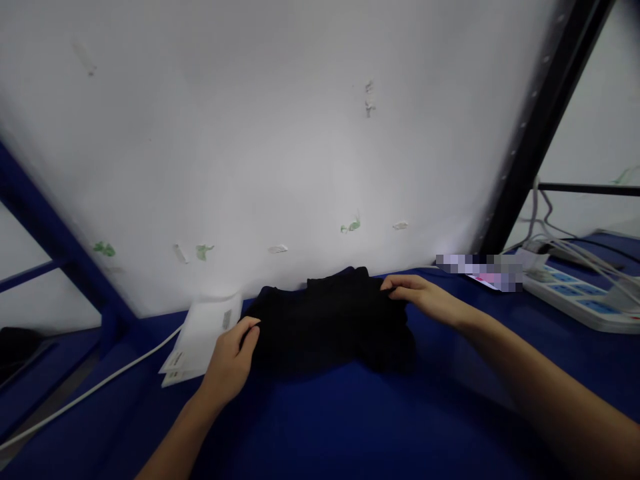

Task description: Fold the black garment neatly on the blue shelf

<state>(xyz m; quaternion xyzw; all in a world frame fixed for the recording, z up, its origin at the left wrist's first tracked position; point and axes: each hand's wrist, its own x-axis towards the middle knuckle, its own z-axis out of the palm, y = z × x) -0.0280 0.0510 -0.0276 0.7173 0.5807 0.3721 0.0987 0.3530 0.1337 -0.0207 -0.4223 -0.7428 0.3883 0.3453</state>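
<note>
Black garment point(333, 323), soft and folded, lies on blue worktop point(350, 427) against a white wall. Left hand point(231, 363) and right hand point(425, 297) grips pinch its edges.

Single head-worn view, looking forward and down, close over blue surface point(350, 427); white wall panel point(280, 133) fills the upper frame; own forearms enter from bottom edge.

White packets point(200, 340) lay stacked on the blue counter point(350, 427) below a white wall point(280, 133), a white cable point(90, 393) trailing left; at right sat a white power strip point(575, 293) beside a black upright point(540, 127).
</note>
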